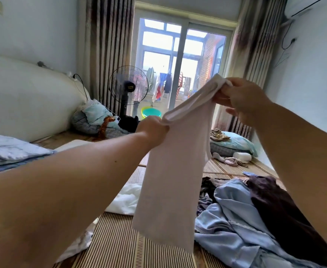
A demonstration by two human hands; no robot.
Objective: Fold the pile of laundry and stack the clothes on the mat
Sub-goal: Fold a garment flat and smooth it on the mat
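A pale pink garment (170,180) hangs in the air in front of me, folded lengthwise into a long strip. My left hand (152,129) grips its top edge on the left. My right hand (242,98) pinches the other top corner, held higher and to the right. Below lies the striped woven mat (116,242). To the right on the mat sits the pile of laundry (242,225), with light blue clothes and a dark brown piece. A crumpled white piece (125,200) lies on the mat behind the hanging garment.
A white padded headboard (23,101) runs along the left, with folded bluish bedding (9,151) below it. A standing fan (128,88) and a green basin (151,113) stand by the glass door. Pillows (234,144) lie at the far right of the mat.
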